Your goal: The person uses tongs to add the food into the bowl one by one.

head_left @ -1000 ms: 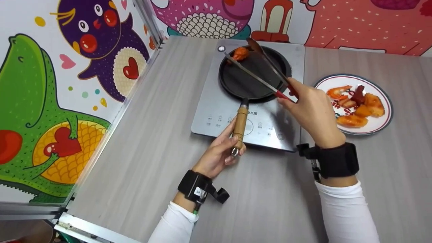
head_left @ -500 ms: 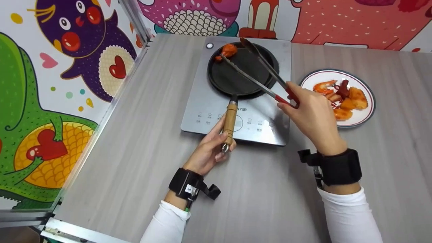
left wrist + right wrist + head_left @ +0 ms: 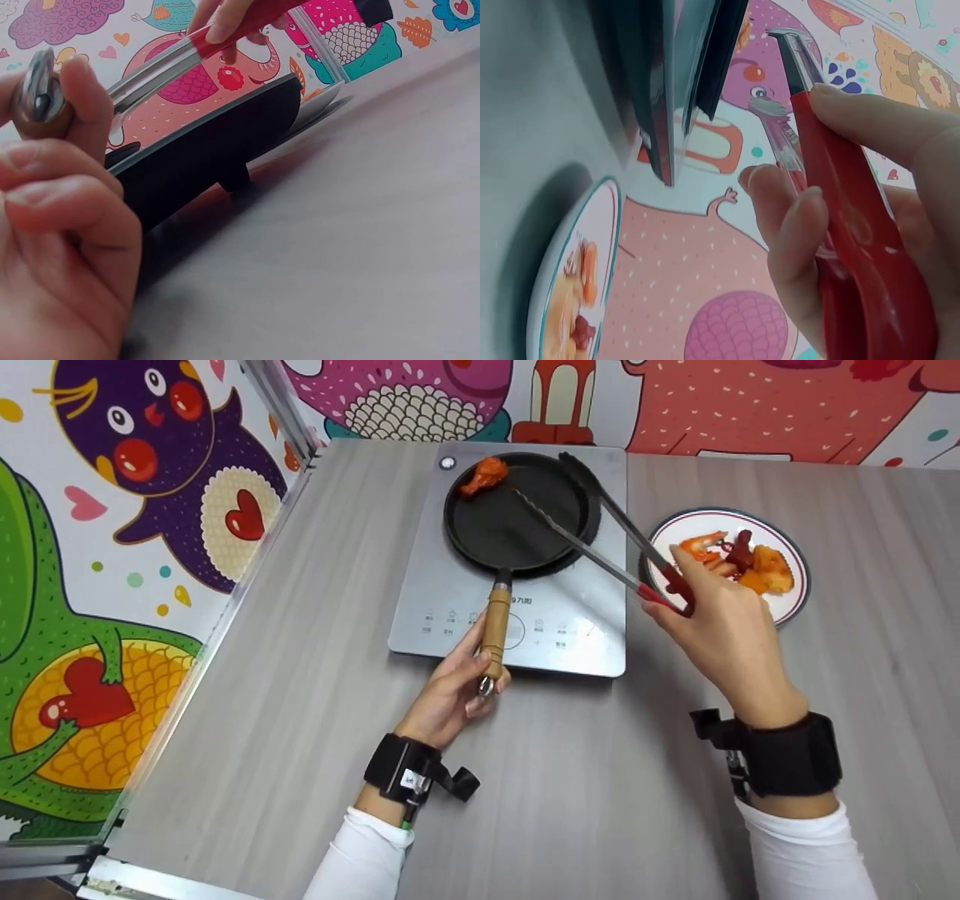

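My left hand (image 3: 450,690) grips the wooden handle (image 3: 494,634) of a black frying pan (image 3: 517,529), which sits on a silver induction cooker (image 3: 420,622). At the pan's far left edge lies an orange-red chicken drumstick (image 3: 486,475). With my right hand (image 3: 731,634) I hold red-handled metal tongs (image 3: 855,217). The tongs' arms are spread apart above the pan, nothing between their tips; one tip points toward the drumstick, the other is over the pan's far right rim. In the left wrist view, curled fingers wrap the handle end (image 3: 41,105).
Right of the cooker stands a white plate (image 3: 796,577) with a blue-and-red rim, bearing a shrimp (image 3: 701,544) and several other food pieces, partly hidden by my right hand. A cartoon-printed wall (image 3: 420,409) borders the grey table (image 3: 300,660) at the back and left.
The tongs have drawn away from the drumstick toward the right, along with my right hand. The drumstick stays in the pan. My left hand keeps its grip; the head view has shifted slightly.
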Tool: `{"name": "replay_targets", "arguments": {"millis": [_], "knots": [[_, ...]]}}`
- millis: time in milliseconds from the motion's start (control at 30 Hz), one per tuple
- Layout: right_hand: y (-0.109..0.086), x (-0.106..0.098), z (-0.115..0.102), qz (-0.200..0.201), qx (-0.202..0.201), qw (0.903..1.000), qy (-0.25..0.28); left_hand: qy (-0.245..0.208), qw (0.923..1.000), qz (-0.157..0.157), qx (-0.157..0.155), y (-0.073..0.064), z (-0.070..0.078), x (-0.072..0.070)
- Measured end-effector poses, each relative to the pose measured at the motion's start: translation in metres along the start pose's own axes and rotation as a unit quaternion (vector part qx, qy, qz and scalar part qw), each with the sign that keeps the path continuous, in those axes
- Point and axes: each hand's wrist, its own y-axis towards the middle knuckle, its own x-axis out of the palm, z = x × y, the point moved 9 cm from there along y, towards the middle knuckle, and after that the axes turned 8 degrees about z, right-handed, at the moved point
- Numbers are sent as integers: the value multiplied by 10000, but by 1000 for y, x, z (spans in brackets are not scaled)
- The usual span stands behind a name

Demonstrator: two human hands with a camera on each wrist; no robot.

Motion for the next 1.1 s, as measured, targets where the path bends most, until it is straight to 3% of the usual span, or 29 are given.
{"name": "replay_targets", "arguments": {"millis": [567, 867, 1100], "knots": [[-19, -39, 44, 53, 398, 9991, -149, 56, 10000, -74, 36, 0, 4, 0], [-24, -49, 76, -541, 1048, 9919, -480, 53, 10000, -20, -11, -1, 1, -2], [-31, -57, 97, -787, 1203, 9878, -606, -8, 10000, -82, -1, -1, 0, 1]]}}
